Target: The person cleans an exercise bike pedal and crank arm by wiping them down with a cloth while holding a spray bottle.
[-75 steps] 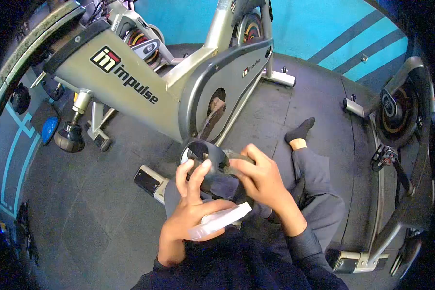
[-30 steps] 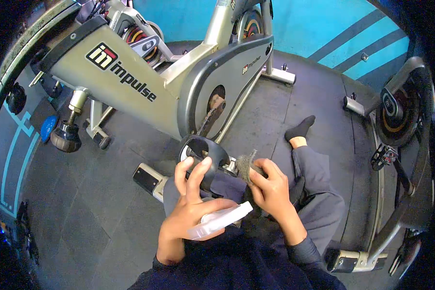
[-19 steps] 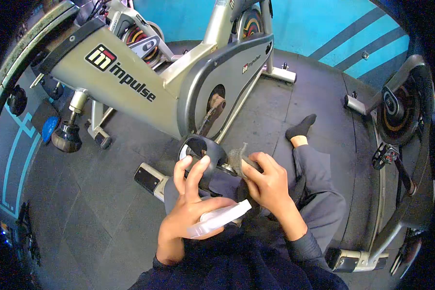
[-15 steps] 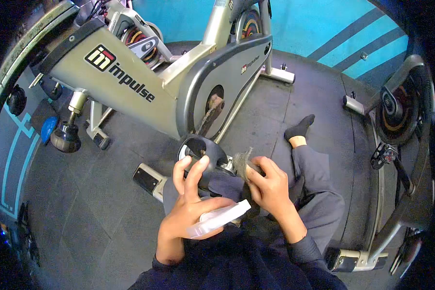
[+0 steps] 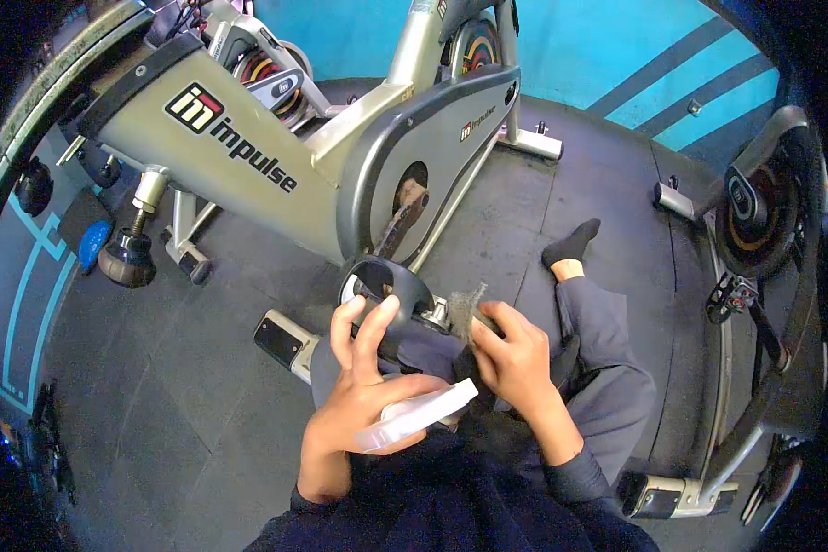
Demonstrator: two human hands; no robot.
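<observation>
I sit on the floor in front of a silver Impulse exercise bike (image 5: 248, 166). My left hand (image 5: 363, 396) grips a white spray bottle (image 5: 414, 416) in its palm, while its fingers rest on the black toe cage of the bike's pedal (image 5: 386, 285). My right hand (image 5: 515, 359) pinches a grey cloth (image 5: 465, 308) and presses it against the pedal's right side, just below the crank arm (image 5: 397, 221).
My legs in grey trousers and a black sock (image 5: 575, 244) stretch across the dark rubber floor (image 5: 175, 396). A second bike (image 5: 764, 230) stands at the right, its pedal (image 5: 729, 296) hanging. The bike's base foot (image 5: 281, 340) lies left of my hands. A blue wall (image 5: 598, 46) is behind.
My right hand has pulled back from over the pedal toward me and now works the cloth in short strokes at the pedal's right side. The left hand has kept its hold.
</observation>
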